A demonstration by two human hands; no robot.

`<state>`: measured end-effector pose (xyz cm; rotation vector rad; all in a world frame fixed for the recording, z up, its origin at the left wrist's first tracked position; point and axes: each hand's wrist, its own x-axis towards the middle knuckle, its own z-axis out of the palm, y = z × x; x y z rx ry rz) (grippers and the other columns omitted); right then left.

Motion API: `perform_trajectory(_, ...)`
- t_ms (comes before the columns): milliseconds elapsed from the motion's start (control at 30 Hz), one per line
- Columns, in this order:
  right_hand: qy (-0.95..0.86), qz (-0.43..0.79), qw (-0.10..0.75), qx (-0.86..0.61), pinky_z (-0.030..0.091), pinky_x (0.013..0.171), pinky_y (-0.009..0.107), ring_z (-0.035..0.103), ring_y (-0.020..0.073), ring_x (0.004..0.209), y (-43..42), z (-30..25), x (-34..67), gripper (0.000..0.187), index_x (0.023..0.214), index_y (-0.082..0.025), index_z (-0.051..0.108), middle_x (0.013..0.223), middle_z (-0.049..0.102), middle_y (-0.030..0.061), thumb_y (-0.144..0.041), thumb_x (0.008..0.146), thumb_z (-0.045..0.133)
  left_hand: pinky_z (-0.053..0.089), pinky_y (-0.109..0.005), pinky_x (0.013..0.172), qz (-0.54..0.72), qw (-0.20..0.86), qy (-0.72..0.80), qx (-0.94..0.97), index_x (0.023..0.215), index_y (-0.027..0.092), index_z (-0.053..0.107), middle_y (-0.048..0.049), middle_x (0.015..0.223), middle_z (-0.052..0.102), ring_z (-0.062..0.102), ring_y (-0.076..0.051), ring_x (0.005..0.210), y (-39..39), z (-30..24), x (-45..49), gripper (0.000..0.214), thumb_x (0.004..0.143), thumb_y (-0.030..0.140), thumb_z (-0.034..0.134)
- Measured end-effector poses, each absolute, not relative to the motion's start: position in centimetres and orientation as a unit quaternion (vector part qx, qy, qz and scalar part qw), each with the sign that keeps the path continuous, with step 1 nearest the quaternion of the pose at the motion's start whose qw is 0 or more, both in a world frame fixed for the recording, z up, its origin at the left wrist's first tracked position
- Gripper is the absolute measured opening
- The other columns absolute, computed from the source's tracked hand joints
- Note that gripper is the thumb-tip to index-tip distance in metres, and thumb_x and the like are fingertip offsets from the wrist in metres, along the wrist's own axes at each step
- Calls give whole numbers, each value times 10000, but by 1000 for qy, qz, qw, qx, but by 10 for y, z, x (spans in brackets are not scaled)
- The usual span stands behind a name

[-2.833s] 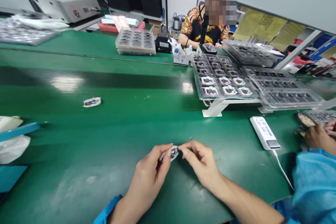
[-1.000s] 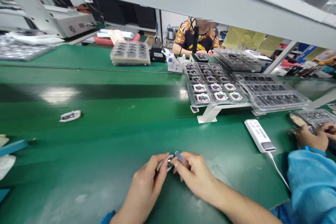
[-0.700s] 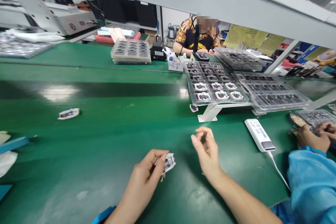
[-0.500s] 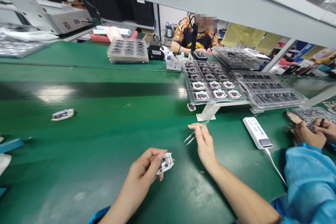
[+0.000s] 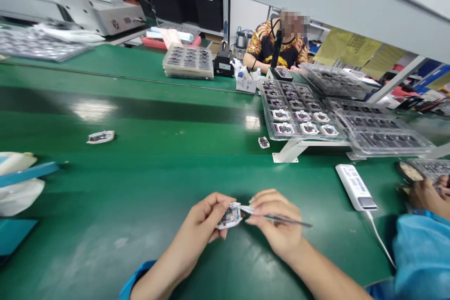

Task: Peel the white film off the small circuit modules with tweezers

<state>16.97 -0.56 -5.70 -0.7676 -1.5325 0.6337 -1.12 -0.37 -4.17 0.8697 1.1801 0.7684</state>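
pinching the white-framed electronic module (image 5: pixel 228 216) between thumb and fingers, the left hand (image 5: pixel 198 229) clenches it just above the green bench mat (image 5: pixel 105 258), with its dark centre facing up. the right hand (image 5: pixel 276 222) grasps slim metal tweezers (image 5: pixel 281 219) much like a pen. their tips reach left and appear to touch the module's white edge, while their tail points off to the right of the grip. the hands nearly meet at the module, and this closeness looks like the best way to steady it. the left fingers would do best on the outer frame, clear of the dark centre, with the tweezers kept shallow and light, since a part this small could spring loose. ahead of the grip, a small loose part (image 5: pixel 263 142) lies on the mat by the white tray stand (image 5: pixel 291 152), which bears a clear tray of modules (image 5: pixel 302 110). farther ahead and to the left lies a second white-edged module (image 5: pixel 100 137). right of the grip, a white handheld device (image 5: pixel 355 187) trails its cable (image 5: pixel 379 239), and beyond it another person's hand (image 5: pixel 425 197) works at a separate tray (image 5: pixel 431 168).
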Motion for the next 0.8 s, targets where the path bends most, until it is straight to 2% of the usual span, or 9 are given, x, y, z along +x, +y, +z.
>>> perform_trajectory(100,-735,246,576,-260,629,778,380,752,213,839,-10,-54,167,204,1015,-272,729,879,756,45,-115,891,689,289,-195,486,343,673,532,384,856,159,646,69,572,583,492,-84,486,-3,-40,-9,417,729,551,711)
perform_trajectory(200,-776,211,540,-249,631,799,399,760,225,885,-9,-54,169,289,1126,-282,700,933,768,65,-98,924,604,299,-203,485,342,666,536,390,849,162,639,65,577,584,497,-91,487,-2,-39,-8,416,724,555,698)
perform_trajectory(300,-794,198,515,-254,624,812,419,761,237,914,-8,-56,171,331,1175,-300,674,969,778,71,-104,926,575,301,-208,480,338,662,534,403,841,165,641,67,559,566,486,-95,482,-2,-39,-8,401,736,550,681)
perform_trajectory(400,-802,189,510,-247,619,816,424,756,241,925,-8,-56,172,342,1184,-272,671,962,780,89,-83,914,579,298,-212,472,340,660,527,413,834,167,644,70,544,550,479,-98,476,-3,-40,-7,386,748,542,671)
perform_trajectory(567,-780,225,522,-263,621,795,412,763,229,886,-9,-58,170,311,1115,-299,699,949,789,59,-87,911,601,290,-215,464,338,663,522,416,813,184,648,63,543,550,481,-110,480,-3,-42,-7,356,764,536,666)
perform_trajectory(800,-647,350,566,-372,632,731,339,766,195,760,-10,-60,165,74,834,-251,740,829,793,43,-180,850,756,355,-221,512,326,664,520,427,806,188,673,41,615,586,508,-124,542,-4,-39,-9,340,788,525,637)
